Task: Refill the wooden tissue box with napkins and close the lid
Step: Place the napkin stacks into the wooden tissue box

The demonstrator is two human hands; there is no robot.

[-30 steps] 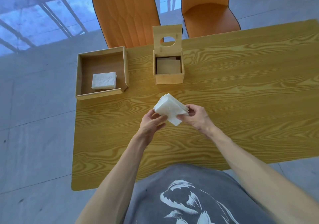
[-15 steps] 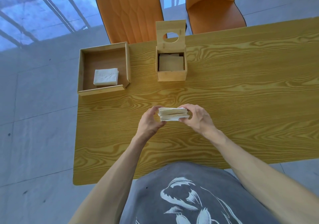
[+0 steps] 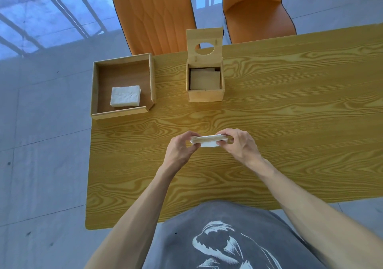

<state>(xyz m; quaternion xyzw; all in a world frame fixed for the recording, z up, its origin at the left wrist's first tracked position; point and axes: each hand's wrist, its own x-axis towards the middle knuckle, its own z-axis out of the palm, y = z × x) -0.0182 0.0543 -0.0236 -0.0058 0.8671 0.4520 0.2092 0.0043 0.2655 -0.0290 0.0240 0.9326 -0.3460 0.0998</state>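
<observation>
The wooden tissue box, square and pale-grained, stood open on the yellow wood-grain table, its lid upright with a round hole. Nearer the person than the box, the left hand and right hand pinched a flat white napkin stack by its two ends, above the tabletop. Left of the box, a shallow wooden tray held a second soft, crinkled napkin stack.
</observation>
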